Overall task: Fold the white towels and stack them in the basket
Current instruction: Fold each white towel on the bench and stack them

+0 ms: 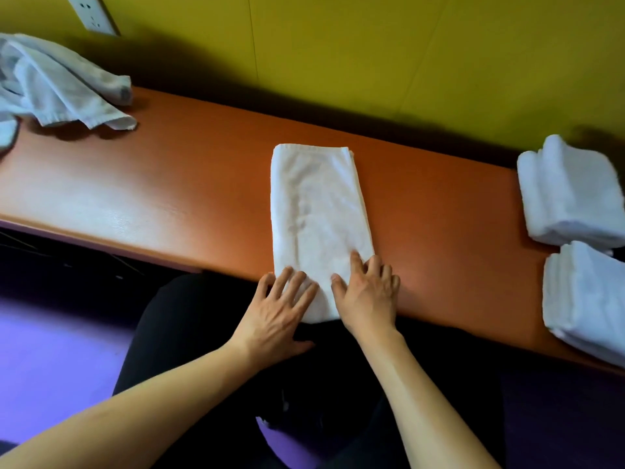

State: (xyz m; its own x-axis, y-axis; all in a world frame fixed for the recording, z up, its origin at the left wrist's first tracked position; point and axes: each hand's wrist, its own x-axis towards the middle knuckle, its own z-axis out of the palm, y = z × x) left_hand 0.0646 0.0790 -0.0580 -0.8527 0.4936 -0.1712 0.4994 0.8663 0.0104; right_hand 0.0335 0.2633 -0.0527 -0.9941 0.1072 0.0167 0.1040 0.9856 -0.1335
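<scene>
While both hands press flat, fingers (355, 262) straight, left hand (280, 309) and right hand (367, 292) rest on the near end of the towel (318, 211), folded lengthwise on the tabletop (169, 184).

We're looking at a white towel (318, 211) lying flat as a long narrow strip, near end hanging just over the front edge. Two folded towel stacks (571, 194) and (588, 299) are sitting well apart from it on the right, one behind the other. A crumpled pile of unfolded towels (57, 82) is lying far left.
</scene>
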